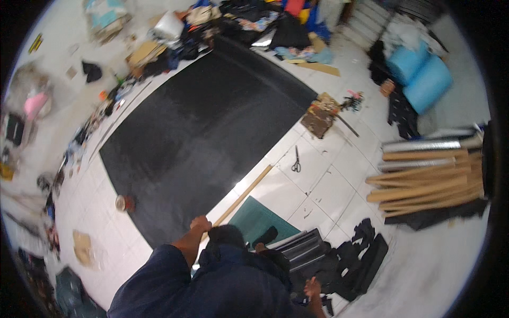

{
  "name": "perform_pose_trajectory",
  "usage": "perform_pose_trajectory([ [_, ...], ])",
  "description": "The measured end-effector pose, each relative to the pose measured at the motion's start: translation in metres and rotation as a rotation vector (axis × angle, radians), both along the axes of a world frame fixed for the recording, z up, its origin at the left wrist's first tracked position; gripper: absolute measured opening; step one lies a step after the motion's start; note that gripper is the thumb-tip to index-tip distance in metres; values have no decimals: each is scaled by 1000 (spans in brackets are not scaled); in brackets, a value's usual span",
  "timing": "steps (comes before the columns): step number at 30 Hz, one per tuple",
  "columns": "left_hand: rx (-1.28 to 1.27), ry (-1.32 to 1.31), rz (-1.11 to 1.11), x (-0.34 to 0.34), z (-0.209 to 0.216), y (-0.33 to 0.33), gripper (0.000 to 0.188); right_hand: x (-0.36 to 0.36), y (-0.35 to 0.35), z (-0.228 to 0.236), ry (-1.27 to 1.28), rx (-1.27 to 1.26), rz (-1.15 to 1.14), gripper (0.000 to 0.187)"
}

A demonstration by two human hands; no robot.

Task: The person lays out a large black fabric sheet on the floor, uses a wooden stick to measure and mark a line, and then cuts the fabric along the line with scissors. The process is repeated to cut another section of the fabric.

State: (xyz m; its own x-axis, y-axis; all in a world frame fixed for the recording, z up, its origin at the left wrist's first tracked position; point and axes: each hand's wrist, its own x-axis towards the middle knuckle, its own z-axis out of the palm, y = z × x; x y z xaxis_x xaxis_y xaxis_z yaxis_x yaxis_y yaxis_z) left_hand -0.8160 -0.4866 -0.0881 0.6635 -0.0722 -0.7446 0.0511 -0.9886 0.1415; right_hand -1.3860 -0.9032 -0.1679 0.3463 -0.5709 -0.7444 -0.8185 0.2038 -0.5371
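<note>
A large black sheet [185, 127] lies spread on the white tiled floor, its far end rolled up. My left hand [201, 223] is closed over the sheet's near right edge, and what its fingers hold is hidden. Just right of that hand, a long light-brown rod [241, 195] slants along the sheet's edge. My right hand [313, 288] hangs low over dark cut pieces [339, 270]; its fingers are too blurred to read. A green cutting mat [265, 222] lies by my foot. Farther off are black-handled scissors [296, 164].
A reddish-brown jar [125, 203] stands at the sheet's left edge. A stained board [320, 115] touches its right corner. Cardboard tubes [424, 183] are stacked at right, with blue rolls [427, 79] behind. Scraps [265, 24] heap along the far side.
</note>
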Motion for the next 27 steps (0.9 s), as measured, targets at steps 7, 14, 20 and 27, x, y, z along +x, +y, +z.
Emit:
perform_pose_trajectory([
  [7,-494,51,206,-60,70,-118,46,255,-225,119,104,-562,683,32],
  [14,-490,29,-86,-31,88,-244,47,475,-179,146,-139,24,1014,47],
  [20,-352,297,-194,29,87,-305,41,558,-156,190,-59,-302,1972,33],
  [27,-693,368,-253,77,53,-356,33,684,-230,194,44,300,2011,27],
])
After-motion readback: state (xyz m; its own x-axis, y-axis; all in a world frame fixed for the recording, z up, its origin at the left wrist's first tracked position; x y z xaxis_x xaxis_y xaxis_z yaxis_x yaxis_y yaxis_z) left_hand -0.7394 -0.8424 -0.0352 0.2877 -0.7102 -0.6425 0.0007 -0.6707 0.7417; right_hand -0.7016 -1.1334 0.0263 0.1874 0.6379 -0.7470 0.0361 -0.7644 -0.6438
